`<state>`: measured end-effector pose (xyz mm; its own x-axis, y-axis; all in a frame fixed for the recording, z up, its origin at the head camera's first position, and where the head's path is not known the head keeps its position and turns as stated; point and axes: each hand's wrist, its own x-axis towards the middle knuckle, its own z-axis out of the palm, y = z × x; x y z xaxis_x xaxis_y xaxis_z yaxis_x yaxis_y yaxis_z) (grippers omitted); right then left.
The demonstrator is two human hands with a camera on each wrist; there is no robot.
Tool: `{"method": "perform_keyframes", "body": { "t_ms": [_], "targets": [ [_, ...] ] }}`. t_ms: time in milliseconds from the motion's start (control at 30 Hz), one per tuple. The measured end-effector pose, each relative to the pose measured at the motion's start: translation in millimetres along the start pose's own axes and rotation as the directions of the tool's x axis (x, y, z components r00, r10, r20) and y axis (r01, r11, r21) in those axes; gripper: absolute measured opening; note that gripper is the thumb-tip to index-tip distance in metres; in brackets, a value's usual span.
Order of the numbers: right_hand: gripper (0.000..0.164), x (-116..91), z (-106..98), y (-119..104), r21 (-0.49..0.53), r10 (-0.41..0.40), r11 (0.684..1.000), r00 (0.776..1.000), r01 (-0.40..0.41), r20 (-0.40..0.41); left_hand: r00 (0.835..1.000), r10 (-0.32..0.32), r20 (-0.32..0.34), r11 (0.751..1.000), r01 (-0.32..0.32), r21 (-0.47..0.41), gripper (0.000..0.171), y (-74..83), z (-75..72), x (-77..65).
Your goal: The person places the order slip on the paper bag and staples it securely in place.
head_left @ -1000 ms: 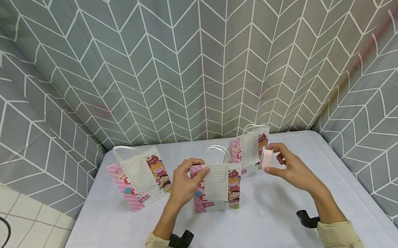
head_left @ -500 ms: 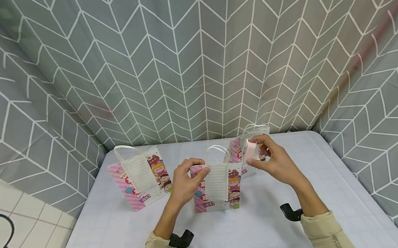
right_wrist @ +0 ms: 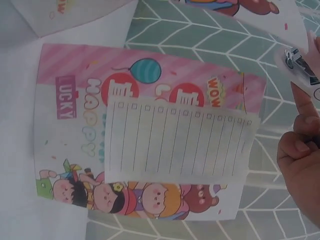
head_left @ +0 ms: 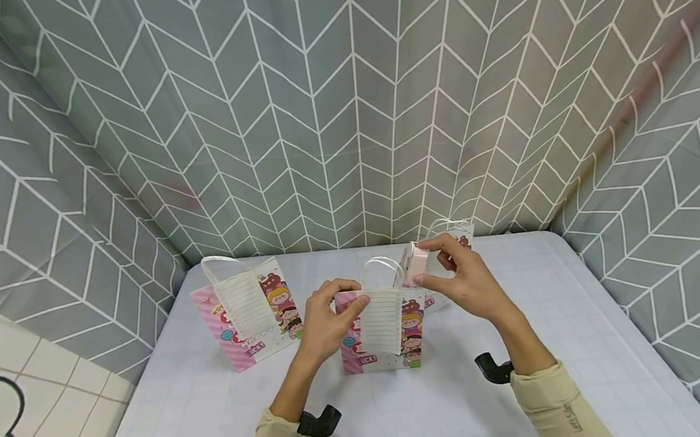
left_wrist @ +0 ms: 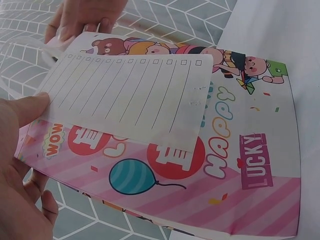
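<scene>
In the head view three white-handled paper gift bags stand on the table, each with a lined white note sheet on its pink-and-white front. My left hand [head_left: 329, 320] grips the top left of the middle gift bag [head_left: 411, 326], thumb over the upper edge of its note sheet [left_wrist: 130, 95]. Level with that bag's handles, my right hand [head_left: 461, 274] pinches a small pale pink object [head_left: 416, 263] between thumb and fingers. A clear part with a black print [right_wrist: 302, 67] shows on that object in the right wrist view; its kind is hard to tell.
The left gift bag [head_left: 246, 315] leans back, tilted, on the white table [head_left: 186, 428]. Partly hidden behind my right hand is the rear right gift bag [head_left: 463, 235]. A patterned grey curtain [head_left: 338, 106] closes off the back and sides.
My right hand has moved left with the pink object, from beside the rear right bag to just above the middle bag's right side. The left hand and the bags have stayed put.
</scene>
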<state>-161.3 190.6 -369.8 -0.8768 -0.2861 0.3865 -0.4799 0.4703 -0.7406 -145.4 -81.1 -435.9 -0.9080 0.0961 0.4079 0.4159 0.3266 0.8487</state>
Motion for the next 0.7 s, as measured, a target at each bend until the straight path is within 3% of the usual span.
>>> {"method": "perform_keyframes", "body": {
  "t_ms": [367,700],
  "targets": [
    [0.041,9.5,19.0,-14.1,0.039,-0.048,0.998,0.999,0.048,0.004,1.0,0.007,-0.018,1.0,-0.007,0.0,0.017,0.3,2.6,-0.3],
    [0.035,11.2,26.0,-25.8,0.075,-0.029,0.997,0.999,0.026,0.038,0.997,0.055,-0.057,0.998,-0.054,0.022,0.016,-0.8,4.9,0.2]
  ]
}}
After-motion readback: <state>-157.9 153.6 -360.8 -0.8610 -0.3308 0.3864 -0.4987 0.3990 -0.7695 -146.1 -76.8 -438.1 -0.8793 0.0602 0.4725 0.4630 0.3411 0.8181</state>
